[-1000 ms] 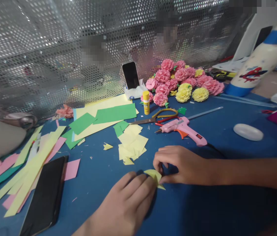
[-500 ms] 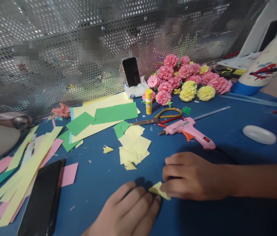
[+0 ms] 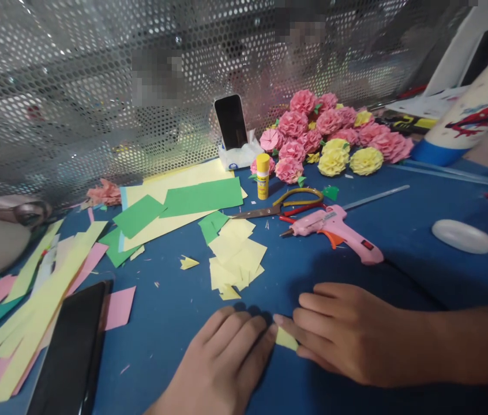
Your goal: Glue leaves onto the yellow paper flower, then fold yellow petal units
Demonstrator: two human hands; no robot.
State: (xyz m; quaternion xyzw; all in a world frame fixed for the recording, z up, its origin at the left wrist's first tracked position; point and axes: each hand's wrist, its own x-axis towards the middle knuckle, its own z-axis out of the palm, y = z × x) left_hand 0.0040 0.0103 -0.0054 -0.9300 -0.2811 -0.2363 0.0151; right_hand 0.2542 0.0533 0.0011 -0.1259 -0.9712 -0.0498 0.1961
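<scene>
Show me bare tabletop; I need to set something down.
Bare blue tabletop lies between the pink glue gun and the white oval case, and between the flat black phone and the left hand. Crowded: yellow paper strips on the left, yellow paper squares mid-table, pink paper flowers at the back.

I can read no lettering anywhere. The yellow glue stick [image 3: 263, 176] has a label too blurred for me to make out. The white bottle [image 3: 473, 112] shows only a red-and-blue superhero print.
</scene>
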